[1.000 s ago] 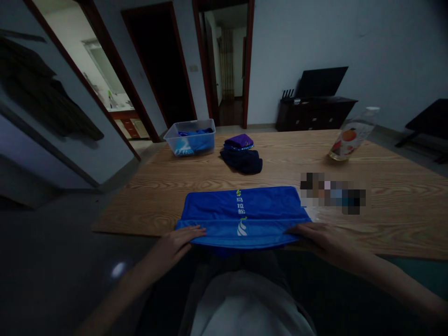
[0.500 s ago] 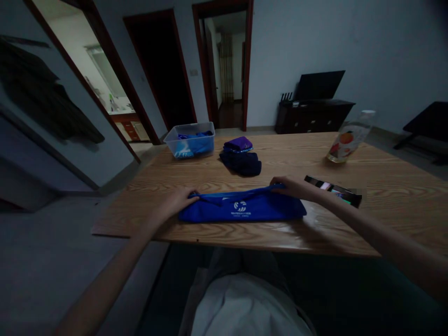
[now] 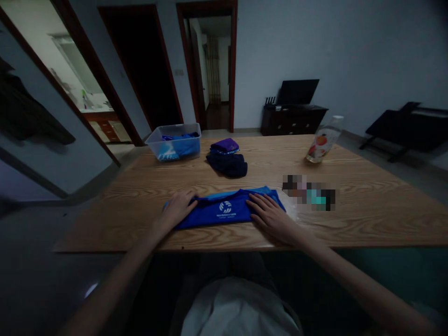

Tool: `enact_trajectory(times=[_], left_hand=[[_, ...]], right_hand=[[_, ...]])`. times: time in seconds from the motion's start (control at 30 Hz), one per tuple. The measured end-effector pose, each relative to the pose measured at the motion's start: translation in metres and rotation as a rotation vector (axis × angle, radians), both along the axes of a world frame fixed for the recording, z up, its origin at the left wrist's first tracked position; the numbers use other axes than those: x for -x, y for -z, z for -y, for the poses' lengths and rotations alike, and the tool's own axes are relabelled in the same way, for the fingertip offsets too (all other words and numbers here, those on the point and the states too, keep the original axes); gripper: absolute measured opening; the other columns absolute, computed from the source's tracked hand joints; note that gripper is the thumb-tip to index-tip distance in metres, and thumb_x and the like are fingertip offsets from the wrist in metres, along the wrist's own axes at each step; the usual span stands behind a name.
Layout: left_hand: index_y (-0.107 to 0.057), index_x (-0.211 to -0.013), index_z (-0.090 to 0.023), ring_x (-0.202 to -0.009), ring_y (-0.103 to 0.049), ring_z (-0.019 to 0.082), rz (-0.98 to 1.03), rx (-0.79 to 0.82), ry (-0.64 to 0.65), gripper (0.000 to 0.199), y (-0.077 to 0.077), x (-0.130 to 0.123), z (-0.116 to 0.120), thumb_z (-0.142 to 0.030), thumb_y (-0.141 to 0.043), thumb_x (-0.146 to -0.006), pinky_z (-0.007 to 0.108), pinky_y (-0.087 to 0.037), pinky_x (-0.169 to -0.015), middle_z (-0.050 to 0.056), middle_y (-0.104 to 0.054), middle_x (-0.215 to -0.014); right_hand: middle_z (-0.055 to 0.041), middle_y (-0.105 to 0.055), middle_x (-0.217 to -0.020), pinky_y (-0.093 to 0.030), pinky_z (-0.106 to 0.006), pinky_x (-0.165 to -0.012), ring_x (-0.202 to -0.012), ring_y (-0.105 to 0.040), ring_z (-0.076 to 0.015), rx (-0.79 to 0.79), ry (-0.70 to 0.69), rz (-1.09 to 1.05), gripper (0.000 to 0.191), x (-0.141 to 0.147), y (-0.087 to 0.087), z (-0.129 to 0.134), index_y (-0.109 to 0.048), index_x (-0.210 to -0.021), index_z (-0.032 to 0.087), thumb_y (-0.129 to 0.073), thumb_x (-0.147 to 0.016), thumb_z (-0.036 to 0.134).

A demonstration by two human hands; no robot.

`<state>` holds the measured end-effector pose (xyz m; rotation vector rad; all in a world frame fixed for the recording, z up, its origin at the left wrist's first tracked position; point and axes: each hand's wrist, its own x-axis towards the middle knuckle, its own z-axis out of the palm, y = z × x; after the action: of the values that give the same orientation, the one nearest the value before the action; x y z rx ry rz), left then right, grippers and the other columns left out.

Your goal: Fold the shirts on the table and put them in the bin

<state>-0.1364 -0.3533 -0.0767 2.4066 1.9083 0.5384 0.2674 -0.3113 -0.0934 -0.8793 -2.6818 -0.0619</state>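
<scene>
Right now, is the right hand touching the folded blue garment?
Touching. The head view shows the right hand lying flat with its fingers spread on the right end of the blue garment, no gap between them.

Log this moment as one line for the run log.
left hand: flat on folded blue fabric garment | right hand: flat on same garment | garment: on wooden table

Plenty of bare wooden table (image 3: 367, 205) around the folded blue cloth (image 3: 224, 212). Just right of the cloth sits a small blurred object (image 3: 310, 192), so that side's tight. Behind the cloth, a dark clothes pile (image 3: 227, 161) and a clear plastic bin (image 3: 174, 141) block the far left; a bottle (image 3: 322, 145) stands far right. Left of the cloth is open wood.
</scene>
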Motion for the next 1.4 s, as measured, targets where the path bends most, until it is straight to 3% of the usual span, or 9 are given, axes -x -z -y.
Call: enact_trajectory(times=[0.13,0.2,0.37,0.53,0.67,0.93,1.4], left_hand=[[-0.074,-0.112,-0.021,-0.104,-0.075,0.03,0.071,-0.016,-0.014,0.036,0.006,0.009,-0.022,-0.048,-0.051,-0.109,0.044,-0.059,-0.094,0.011,-0.079,-0.113],[-0.073,-0.108,-0.021,-0.105,-0.073,0.032,0.072,-0.046,-0.022,0.035,0.006,0.009,-0.025,-0.047,-0.051,-0.108,0.047,-0.058,-0.096,0.012,-0.077,-0.111],[-0.072,-0.124,-0.023,-0.133,-0.062,0.035,0.023,-0.124,0.036,0.034,0.007,-0.014,0.002,-0.036,-0.044,-0.11,0.058,-0.042,-0.12,0.013,-0.071,-0.14],[-0.059,-0.154,-0.023,-0.156,-0.048,0.03,-0.067,-0.105,0.107,0.047,0.034,-0.04,0.039,-0.043,-0.044,-0.114,0.056,-0.033,-0.132,0.01,-0.057,-0.165],[-0.044,-0.167,-0.025,-0.164,-0.037,0.027,-0.122,-0.08,0.099,0.056,0.047,-0.041,0.047,-0.047,-0.039,-0.115,0.057,-0.032,-0.134,0.009,-0.041,-0.176],[-0.046,-0.166,-0.028,-0.164,-0.036,0.028,-0.078,-0.088,0.073,0.056,0.044,-0.042,0.043,-0.045,-0.043,-0.113,0.057,-0.03,-0.135,0.007,-0.04,-0.177],[-0.058,-0.155,-0.025,-0.159,-0.046,0.028,0.01,-0.109,0.024,0.048,0.042,-0.044,0.046,-0.045,-0.045,-0.113,0.057,-0.035,-0.133,0.008,-0.054,-0.168]], right_hand=[[-0.0108,-0.038,-0.177,-0.029,-0.062,-0.134,-0.164,-0.035,-0.033,0.027,0.064,0.002,0.057,-0.001,0.006,0.004,-0.043,-0.169,0.024,-0.044,-0.116,0.044],[-0.0092,-0.036,-0.178,-0.027,-0.062,-0.135,-0.165,-0.033,-0.0323,0.043,0.079,-0.003,0.058,0.0,0.005,0.004,-0.041,-0.17,0.026,-0.044,-0.116,0.046],[-0.0084,-0.036,-0.177,-0.028,-0.06,-0.136,-0.165,-0.034,-0.0304,0.086,0.086,-0.033,0.056,0.003,0.001,0.004,-0.043,-0.169,0.026,-0.043,-0.116,0.046],[-0.0076,-0.038,-0.177,-0.028,-0.059,-0.136,-0.165,-0.035,-0.0296,0.123,0.097,-0.072,0.055,0.003,-0.001,0.006,-0.045,-0.168,0.027,-0.045,-0.116,0.045],[-0.0074,-0.04,-0.176,-0.029,-0.058,-0.136,-0.164,-0.036,-0.029,0.146,0.109,-0.098,0.055,0.003,-0.001,0.007,-0.045,-0.168,0.029,-0.047,-0.115,0.045],[-0.0078,-0.041,-0.176,-0.028,-0.056,-0.136,-0.164,-0.036,-0.0276,0.162,0.112,-0.12,0.055,0.002,-0.002,0.008,-0.047,-0.166,0.027,-0.05,-0.114,0.044],[-0.0103,-0.044,-0.173,-0.03,-0.058,-0.135,-0.163,-0.039,-0.0296,0.163,0.099,-0.152,0.054,0.002,-0.001,0.009,-0.05,-0.164,0.024,-0.052,-0.114,0.044]])
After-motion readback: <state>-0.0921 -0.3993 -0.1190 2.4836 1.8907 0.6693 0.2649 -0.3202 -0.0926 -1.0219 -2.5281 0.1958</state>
